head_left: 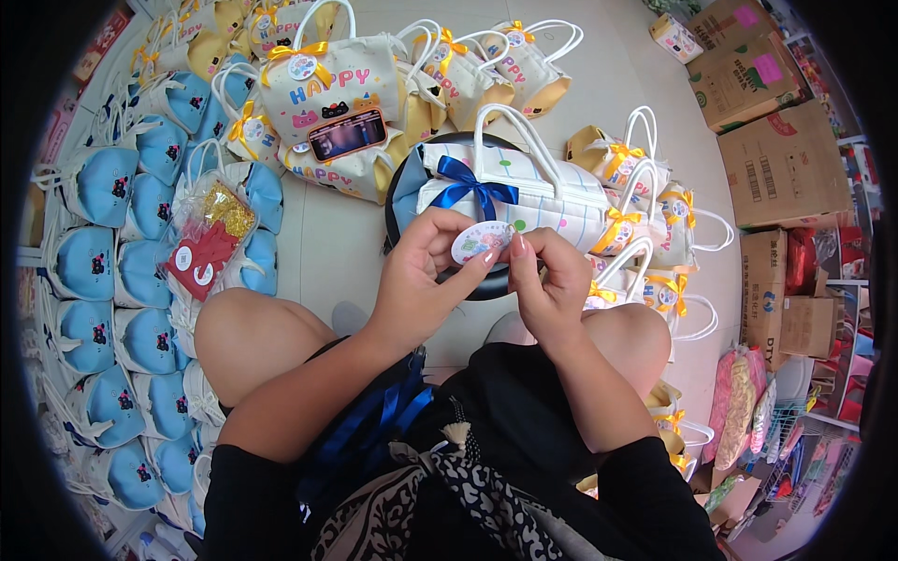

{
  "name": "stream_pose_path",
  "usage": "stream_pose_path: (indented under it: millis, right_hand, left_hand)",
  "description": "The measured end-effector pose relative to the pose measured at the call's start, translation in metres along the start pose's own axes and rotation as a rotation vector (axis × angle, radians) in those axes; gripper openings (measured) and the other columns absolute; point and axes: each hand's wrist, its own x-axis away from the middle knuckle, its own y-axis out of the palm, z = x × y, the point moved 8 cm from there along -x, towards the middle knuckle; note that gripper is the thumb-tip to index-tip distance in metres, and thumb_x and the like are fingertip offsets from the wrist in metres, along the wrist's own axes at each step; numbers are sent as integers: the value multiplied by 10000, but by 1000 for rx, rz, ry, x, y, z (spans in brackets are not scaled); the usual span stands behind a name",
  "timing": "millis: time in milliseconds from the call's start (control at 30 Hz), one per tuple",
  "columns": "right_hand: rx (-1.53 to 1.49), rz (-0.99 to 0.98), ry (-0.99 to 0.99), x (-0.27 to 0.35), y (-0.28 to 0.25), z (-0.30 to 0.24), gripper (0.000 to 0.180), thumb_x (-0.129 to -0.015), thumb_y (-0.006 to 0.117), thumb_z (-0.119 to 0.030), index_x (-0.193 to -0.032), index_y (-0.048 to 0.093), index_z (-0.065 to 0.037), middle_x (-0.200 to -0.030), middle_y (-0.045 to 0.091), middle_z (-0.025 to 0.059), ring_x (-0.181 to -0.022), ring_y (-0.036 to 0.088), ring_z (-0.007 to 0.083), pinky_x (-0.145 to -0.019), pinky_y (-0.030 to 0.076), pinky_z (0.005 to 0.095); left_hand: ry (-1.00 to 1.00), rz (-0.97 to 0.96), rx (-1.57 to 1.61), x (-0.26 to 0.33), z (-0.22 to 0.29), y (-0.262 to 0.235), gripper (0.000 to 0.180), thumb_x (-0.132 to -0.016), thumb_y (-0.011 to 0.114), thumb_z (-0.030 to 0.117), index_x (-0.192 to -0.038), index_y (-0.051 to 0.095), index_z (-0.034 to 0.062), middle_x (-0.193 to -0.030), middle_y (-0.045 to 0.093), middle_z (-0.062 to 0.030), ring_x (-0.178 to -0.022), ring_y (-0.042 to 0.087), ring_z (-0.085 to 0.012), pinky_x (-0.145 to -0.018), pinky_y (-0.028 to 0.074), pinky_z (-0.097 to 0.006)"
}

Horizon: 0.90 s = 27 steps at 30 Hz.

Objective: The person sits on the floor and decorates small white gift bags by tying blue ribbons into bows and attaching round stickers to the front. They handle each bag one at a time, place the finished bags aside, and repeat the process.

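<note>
Between my two hands is a round paper tag (475,242), white with a coloured print. My left hand (426,271) pinches it between thumb and fingers from the left. At its right edge, my right hand (547,280) has thumb and fingertip pressed together; whatever fine thing lies in that pinch is too small to make out. Just beyond my hands a white striped handbag (561,208) lies on a round black stool (398,178). A blue ribbon bow (475,190) is tied at the base of the bag's handles.
Blue bags (84,262) stand in rows at the left, with a clear packet of red and gold filling (210,238) on them. A phone (348,136) rests on cream bags (327,79) ahead. Cardboard boxes (786,168) line the right. Blue ribbons (383,411) lie across my lap.
</note>
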Motion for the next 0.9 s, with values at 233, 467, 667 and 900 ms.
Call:
stream_pose_path:
  millis: [233, 467, 667, 900]
  right_hand:
    - [74, 15, -82, -2, -2, -10, 120, -922, 674, -53, -818, 654, 4, -659, 597, 55, -560, 527, 98, -530, 424, 243]
    - [27, 10, 14, 4, -7, 2, 144, -939, 640, -43, -800, 630, -4, -661, 588, 79, -547, 532, 148, -532, 423, 273]
    - [156, -137, -298, 1, -2, -21, 100, -894, 656, -30, -798, 635, -14, -670, 595, 91, -567, 559, 216, -535, 428, 317]
    - [175, -191, -390, -11, -3, -26, 164, -783, 792, -51, -789, 629, -36, -699, 609, 74, -628, 570, 219, -574, 433, 328]
  left_hand:
    - [149, -39, -249, 4, 12, 6, 252, -936, 658, -39, -1135, 513, 13, -1163, 672, -153, -1070, 657, -164, -936, 521, -304]
    - [463, -159, -629, 10, 35, 19, 178, -953, 602, 110, -1079, 645, -8, -1172, 691, -151, -1097, 660, -310, -986, 496, -381]
    - [-73, -76, -66, -3, 16, 2, 249, -1003, 565, 200, -1122, 668, 7, -1045, 719, -111, -1082, 645, -234, -987, 461, -366]
    - [417, -102, -580, -10, 44, 5, 80, -924, 696, 145, -947, 727, 75, -961, 710, -39, -955, 637, -211, -877, 472, -335]
